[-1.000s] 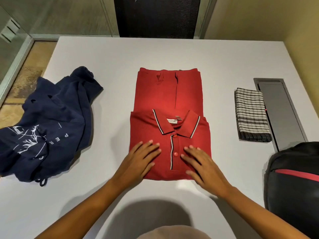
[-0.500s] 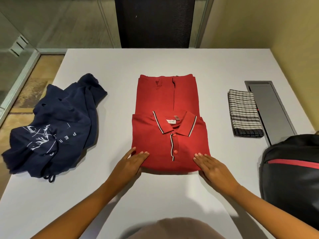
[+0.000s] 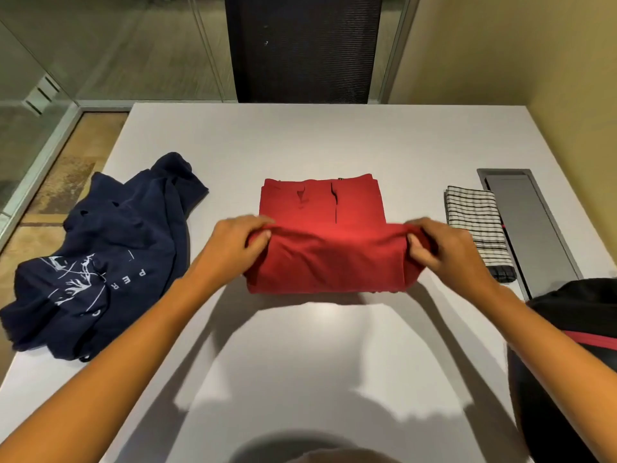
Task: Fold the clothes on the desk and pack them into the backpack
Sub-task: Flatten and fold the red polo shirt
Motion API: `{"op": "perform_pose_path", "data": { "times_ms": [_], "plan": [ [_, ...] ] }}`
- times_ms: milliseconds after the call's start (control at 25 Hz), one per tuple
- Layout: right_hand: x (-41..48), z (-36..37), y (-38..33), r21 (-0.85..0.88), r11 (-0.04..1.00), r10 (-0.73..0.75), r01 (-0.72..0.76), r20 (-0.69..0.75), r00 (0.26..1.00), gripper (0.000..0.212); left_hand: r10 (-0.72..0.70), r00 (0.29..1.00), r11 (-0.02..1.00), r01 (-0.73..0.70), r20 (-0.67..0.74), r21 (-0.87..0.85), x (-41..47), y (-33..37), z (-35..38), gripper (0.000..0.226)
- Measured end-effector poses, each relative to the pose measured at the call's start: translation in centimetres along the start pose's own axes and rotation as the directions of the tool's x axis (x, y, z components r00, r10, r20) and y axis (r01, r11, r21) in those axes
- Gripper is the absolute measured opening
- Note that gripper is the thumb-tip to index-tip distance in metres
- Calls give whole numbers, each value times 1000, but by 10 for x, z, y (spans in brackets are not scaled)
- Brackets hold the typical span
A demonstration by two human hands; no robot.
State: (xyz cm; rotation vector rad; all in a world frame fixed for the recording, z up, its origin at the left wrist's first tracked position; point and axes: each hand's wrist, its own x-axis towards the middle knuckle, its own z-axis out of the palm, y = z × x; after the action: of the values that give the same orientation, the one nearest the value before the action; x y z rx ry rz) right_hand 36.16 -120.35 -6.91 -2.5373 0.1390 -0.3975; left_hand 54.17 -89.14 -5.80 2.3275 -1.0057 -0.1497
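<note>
Red shirt (image 3: 327,262) on the table (image 3: 300,145), half folded
The left hand (image 3: 233,243) and right hand (image 3: 447,248) pinch its raised side edges, fingers (image 3: 250,225) curled on cloth; carry both sides level (no skew) and lay edge onto edge

My left hand (image 3: 233,243) sits just left of frame centre and my right hand (image 3: 442,250) just right of it, level with each other. Both curl and pinch the red shirt (image 3: 329,262) by its side edges. My bare forearms reach in from the bottom corners.
</note>
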Motion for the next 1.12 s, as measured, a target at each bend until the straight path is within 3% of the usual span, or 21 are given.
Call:
{"op": "perform_pose_path", "data": {
  "times_ms": [200, 360, 480, 560, 640, 760, 920, 1120],
  "plan": [
    [108, 20, 23, 99, 987, 143, -130, -140, 980, 17, -308, 932, 944, 273, -192, -188, 98, -35, 14, 22],
    [161, 58, 56, 130, 969, 226, -210, -124, 966, 16, -395, 897, 907, 347, -199, -237, 146, -69, 38, 22],
    [180, 88, 85, 143, 907, 413, -397, -104, 905, 26, -451, 879, 877, 403, -157, -260, 168, -88, 61, 26],
    [180, 107, 90, 94, 878, 479, -470, -155, 864, 33, -436, 885, 897, 414, -164, -152, 171, -89, 77, 38],
    [171, 126, 81, -14, 916, 388, -402, -230, 893, 37, -294, 932, 946, 315, -210, 75, 164, -81, 95, 45],
    [147, 157, 66, -268, 908, 286, -323, -170, 943, 53, -130, 985, 934, 160, -114, 320, 143, -65, 130, 54],
    [127, 175, 81, -375, 832, 423, -408, -46, 905, 75, -204, 978, 896, 205, -44, 393, 120, -76, 165, 60],
    [110, 173, 72, -374, 851, 404, -369, 16, 915, 76, -250, 965, 885, 262, -82, 385, 90, -64, 172, 59]
  ]
}}
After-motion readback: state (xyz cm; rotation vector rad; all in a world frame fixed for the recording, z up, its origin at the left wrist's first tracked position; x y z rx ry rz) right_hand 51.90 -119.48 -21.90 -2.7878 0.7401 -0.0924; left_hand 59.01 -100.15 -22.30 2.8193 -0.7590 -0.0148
